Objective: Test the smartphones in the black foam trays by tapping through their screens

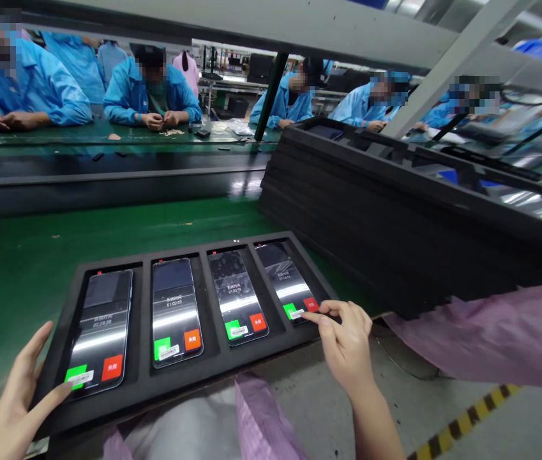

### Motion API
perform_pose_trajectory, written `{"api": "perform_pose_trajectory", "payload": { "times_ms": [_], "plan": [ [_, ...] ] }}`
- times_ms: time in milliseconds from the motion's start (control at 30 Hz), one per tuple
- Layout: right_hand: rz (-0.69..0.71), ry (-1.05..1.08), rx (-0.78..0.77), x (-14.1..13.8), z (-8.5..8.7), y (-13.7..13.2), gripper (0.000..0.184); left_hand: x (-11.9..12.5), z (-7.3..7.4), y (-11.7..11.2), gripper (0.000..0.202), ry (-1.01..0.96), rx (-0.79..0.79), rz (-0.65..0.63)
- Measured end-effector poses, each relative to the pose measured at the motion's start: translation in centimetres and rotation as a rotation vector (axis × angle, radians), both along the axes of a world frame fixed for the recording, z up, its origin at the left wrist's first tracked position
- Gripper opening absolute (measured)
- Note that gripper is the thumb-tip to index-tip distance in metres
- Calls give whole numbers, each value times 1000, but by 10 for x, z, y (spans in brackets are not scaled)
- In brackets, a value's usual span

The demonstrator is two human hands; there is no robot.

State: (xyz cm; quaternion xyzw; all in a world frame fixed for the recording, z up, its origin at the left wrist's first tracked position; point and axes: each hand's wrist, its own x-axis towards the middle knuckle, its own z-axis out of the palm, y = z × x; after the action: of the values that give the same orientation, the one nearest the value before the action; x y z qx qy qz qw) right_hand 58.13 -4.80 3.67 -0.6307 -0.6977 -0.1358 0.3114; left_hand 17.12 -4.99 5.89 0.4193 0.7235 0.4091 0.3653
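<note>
A black foam tray (142,313) lies on the green bench in front of me, with phones in its slots. The leftmost phone (103,326), second phone (176,322), third phone (236,306) and rightmost phone (284,275) have lit screens with a green and a red square. Each has a small white barcode label near its lower end. My left hand (19,390) is open at the tray's left end, its thumb tip by the leftmost phone's label. With index finger stretched out, my right hand (346,338) reaches the rightmost phone's label and holds nothing.
A tall stack of black trays (371,211) stands at the right. Beyond the green bench (12,255), several people in blue work at another table. A slanted grey beam (452,64) crosses the upper right. Yellow-black tape (466,418) marks the floor.
</note>
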Motion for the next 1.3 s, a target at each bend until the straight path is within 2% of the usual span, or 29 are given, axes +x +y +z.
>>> {"api": "perform_pose_trajectory", "payload": {
  "times_ms": [133, 233, 300, 433, 500, 633, 767, 867, 967, 1133, 1300],
  "plan": [
    [10, -75, -80, -3, 0, 1, 37, 2, 2, 0, 70, 18, -14, 11],
    [44, -106, -30, -18, 2, 3, 34, 2, 2, 0, 71, 35, 3, -3],
    [119, -55, -4, -37, 5, 5, 36, 2, 2, 0, 69, 12, 9, 4],
    [314, 40, -82, -74, 9, 8, 40, 2, 5, 1, 72, -102, -27, 35],
    [344, 41, -111, -86, 11, 10, 40, 3, 6, 2, 73, -143, -34, 32],
    [387, 70, -63, -109, 14, 13, 41, 1, 3, 2, 74, -186, 4, 23],
    [628, -15, -122, -147, 18, 15, 38, -4, -4, 2, 75, -207, 41, 20],
    [682, -70, -155, -167, 14, 18, 37, -8, -9, 3, 79, -230, 51, -25],
    [647, -29, -130, -168, 8, 23, 39, -11, -11, 5, 80, -190, 13, -105],
    [560, -39, -106, -151, 3, 30, 35, -14, -11, 10, 77, -107, -15, -108],
    [539, -67, -111, -142, 4, 30, 36, -13, -11, 11, 78, -79, -3, -128]
  ]
}}
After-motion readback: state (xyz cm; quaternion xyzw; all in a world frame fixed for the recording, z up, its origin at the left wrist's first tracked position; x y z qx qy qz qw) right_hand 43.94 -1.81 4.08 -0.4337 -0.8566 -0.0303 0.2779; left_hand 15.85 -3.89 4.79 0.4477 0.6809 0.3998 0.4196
